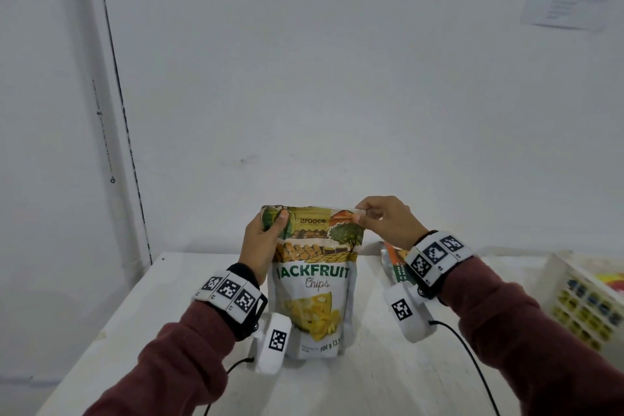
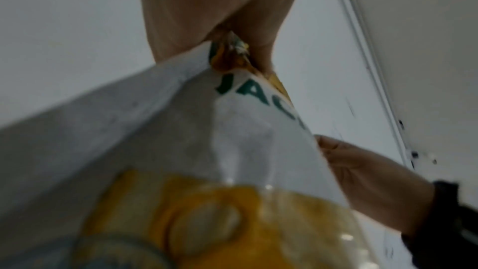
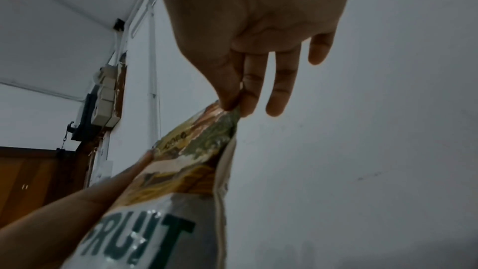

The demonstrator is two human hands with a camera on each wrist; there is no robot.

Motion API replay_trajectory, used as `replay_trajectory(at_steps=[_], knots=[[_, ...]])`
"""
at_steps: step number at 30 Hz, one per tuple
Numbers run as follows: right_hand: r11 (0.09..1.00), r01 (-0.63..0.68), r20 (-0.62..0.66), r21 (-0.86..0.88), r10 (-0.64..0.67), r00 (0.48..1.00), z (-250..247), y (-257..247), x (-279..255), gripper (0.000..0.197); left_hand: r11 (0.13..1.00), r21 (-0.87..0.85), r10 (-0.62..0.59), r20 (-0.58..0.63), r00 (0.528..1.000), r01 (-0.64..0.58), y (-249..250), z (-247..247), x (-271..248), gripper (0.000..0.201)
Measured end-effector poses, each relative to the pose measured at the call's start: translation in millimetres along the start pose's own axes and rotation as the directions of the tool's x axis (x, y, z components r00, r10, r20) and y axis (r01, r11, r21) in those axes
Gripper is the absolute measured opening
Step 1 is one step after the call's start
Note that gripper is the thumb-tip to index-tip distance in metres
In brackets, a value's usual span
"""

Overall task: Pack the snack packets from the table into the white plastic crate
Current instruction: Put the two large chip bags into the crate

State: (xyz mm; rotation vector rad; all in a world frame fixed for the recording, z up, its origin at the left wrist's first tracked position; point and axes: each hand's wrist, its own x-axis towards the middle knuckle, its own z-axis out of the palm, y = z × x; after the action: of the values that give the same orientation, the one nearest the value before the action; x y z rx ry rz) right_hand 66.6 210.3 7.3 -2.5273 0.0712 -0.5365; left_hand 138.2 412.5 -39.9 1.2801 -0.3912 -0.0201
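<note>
Progress: crate (image 1: 574,294) at right table edge already holds coloured packets — count unclear. Jackfruit chips bag (image 1: 312,284) not yet packed, upright over table (image 1: 175,287) centre; orange packet (image 1: 395,263) behind right wrist also left. Left hand (image 1: 263,240) grips bag's top left corner, thumb on front. Right hand (image 1: 385,219) pinches top right corner between thumb and forefinger — other fingers relaxed, apart.

The jackfruit chips pouch (image 1: 312,280) stands upright mid-table (image 1: 135,331); behind it to the right lies another snack packet (image 1: 393,263), and the white plastic crate (image 1: 580,300) sits at the table's right edge
</note>
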Motion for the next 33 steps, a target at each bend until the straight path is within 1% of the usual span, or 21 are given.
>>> replay_trajectory(at_steps=[2, 3, 4, 5, 6, 7, 8, 10, 11, 13, 14, 15, 17, 19, 22, 23, 25, 27, 29, 32, 33], knots=[[1.0, 0.017, -0.03, -0.017, -0.017, 0.999, 1, 4, 3, 0.006, 0.999, 0.034, -0.019, 0.032, 0.999, 0.018, -4, -2, -1, 0.003], [1.0, 0.02, -0.036, 0.0, -0.02, 0.999, 2, 6, 4, 0.006, 0.997, 0.067, -0.05, 0.066, 0.997, 0.045, -8, -3, -3, 0.015], [0.999, 0.022, -0.028, 0.042, -0.021, 0.999, 3, 8, 4, 0.007, 0.991, 0.111, -0.093, 0.121, 0.988, 0.079, -14, -5, -5, 0.038], [0.993, 0.014, -0.012, 0.116, -0.013, 1.0, 4, 10, 5, 0.006, 0.982, 0.151, -0.139, 0.191, 0.972, 0.111, -21, -7, -7, 0.063], [0.98, -0.008, 0.011, 0.199, 0.006, 1.0, 4, 11, 6, 0.008, 0.974, 0.18, -0.181, 0.255, 0.95, 0.137, -27, -10, -9, 0.083], [0.96, -0.058, 0.048, 0.273, 0.047, 0.998, 3, 12, 6, 0.013, 0.97, 0.186, -0.207, 0.301, 0.931, 0.156, -31, -12, -12, 0.093], [0.94, -0.123, 0.087, 0.319, 0.1, 0.991, 3, 13, 7, 0.022, 0.969, 0.176, -0.221, 0.325, 0.92, 0.171, -34, -15, -13, 0.097], [0.906, -0.291, 0.171, 0.306, 0.248, 0.953, 8, 33, 11, 0.037, 0.968, 0.157, -0.24, 0.343, 0.908, 0.196, -34, -18, -11, 0.097], [0.902, -0.366, 0.189, 0.229, 0.328, 0.926, 11, 46, 11, 0.041, 0.968, 0.153, -0.243, 0.357, 0.902, 0.2, -32, -19, -12, 0.094], [0.884, -0.465, 0.201, -0.036, 0.462, 0.864, 20, 82, 11, 0.052, 0.965, 0.151, -0.257, 0.39, 0.884, 0.214, -29, -19, -12, 0.082], [0.866, -0.473, 0.224, -0.162, 0.499, 0.837, 25, 98, 10, 0.055, 0.962, 0.15, -0.269, 0.406, 0.874, 0.227, -29, -19, -12, 0.075], [0.859, -0.441, 0.237, -0.261, 0.5, 0.833, 31, 112, 9, 0.053, 0.958, 0.15, -0.286, 0.417, 0.863, 0.245, -28, -19, -11, 0.07], [0.863, -0.358, 0.235, -0.358, 0.454, 0.859, 36, 121, 0, 0.045, 0.948, 0.149, -0.318, 0.421, 0.849, 0.281, -28, -20, -10, 0.066], [0.875, -0.335, 0.235, -0.35, 0.428, 0.873, 36, 121, -7, 0.039, 0.938, 0.155, -0.346, 0.415, 0.842, 0.31, -29, -22, -9, 0.068], [0.878, -0.301, 0.273, -0.372, 0.414, 0.869, 27, 110, -17, 0.033, 0.928, 0.146, -0.372, 0.41, 0.833, 0.343, -27, -21, -9, 0.061], [0.88, -0.295, 0.28, -0.372, 0.409, 0.868, 23, 106, -23, 0.031, 0.922, 0.15, -0.388, 0.408, 0.827, 0.358, -27, -21, -10, 0.062], [0.903, -0.262, 0.308, -0.34, 0.37, 0.876, 18, 98, -39, 0.031, 0.903, 0.204, -0.429, 0.426, 0.796, 0.378, -26, -21, -14, 0.066], [0.929, -0.242, 0.329, -0.279, 0.329, 0.885, 16, 97, -53, 0.038, 0.892, 0.253, -0.452, 0.466, 0.761, 0.375, -27, -21, -18, 0.065], [0.934, -0.264, 0.337, -0.243, 0.336, 0.879, 15, 97, -66, 0.042, 0.889, 0.272, -0.457, 0.481, 0.748, 0.368, -30, -23, -21, 0.074], [0.903, -0.345, 0.253, -0.257, 0.407, 0.878, 15, 97, -85, 0.036, 0.885, 0.297, -0.462, 0.464, 0.756, 0.359, -32, -24, -20, 0.083], [0.871, -0.396, 0.222, -0.292, 0.465, 0.857, 14, 97, -90, 0.032, 0.884, 0.3, -0.462, 0.456, 0.761, 0.358, -32, -24, -21, 0.084]])
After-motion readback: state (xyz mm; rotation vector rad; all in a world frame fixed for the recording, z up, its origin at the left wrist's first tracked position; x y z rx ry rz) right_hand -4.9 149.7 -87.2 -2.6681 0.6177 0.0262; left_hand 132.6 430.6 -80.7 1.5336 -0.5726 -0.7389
